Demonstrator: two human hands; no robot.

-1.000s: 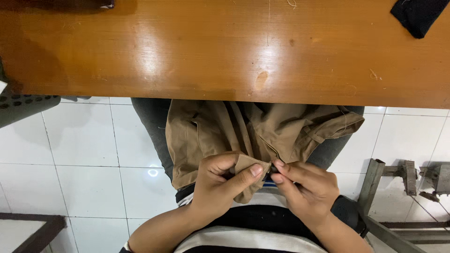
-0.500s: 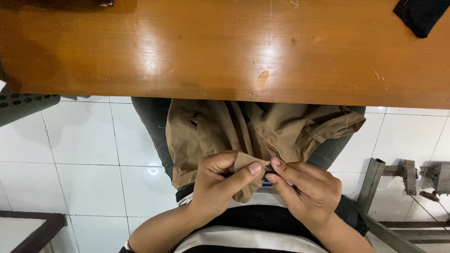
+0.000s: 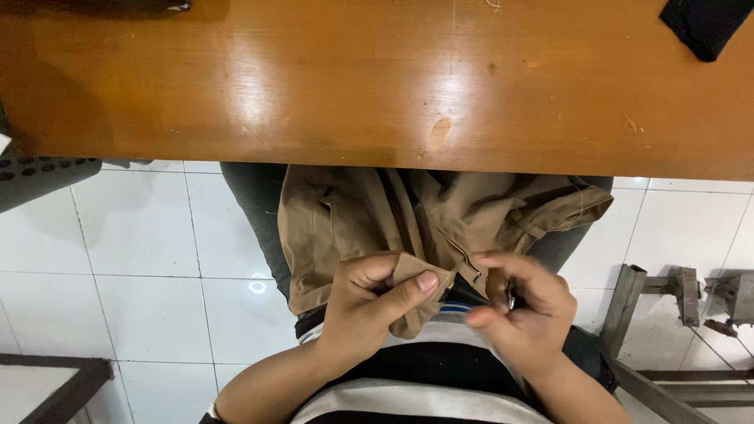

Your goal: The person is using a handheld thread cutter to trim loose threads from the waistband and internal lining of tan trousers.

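Pinching a folded flap of tan garment [image 3: 424, 228] between left hand [image 3: 373, 302] thumb and fingers, cloth spread over lap below wooden table [image 3: 377, 78], apparently to steady it. Right hand [image 3: 522, 314] blurred, fingers curled about a small dark tool [image 3: 511, 294], beside zipper [image 3: 459, 253].

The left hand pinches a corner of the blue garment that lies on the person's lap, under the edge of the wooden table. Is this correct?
Not quite: the garment is tan, not blue. The head view shows the left hand pinching a folded corner of this tan cloth on the lap, just below the edge of the wooden table.
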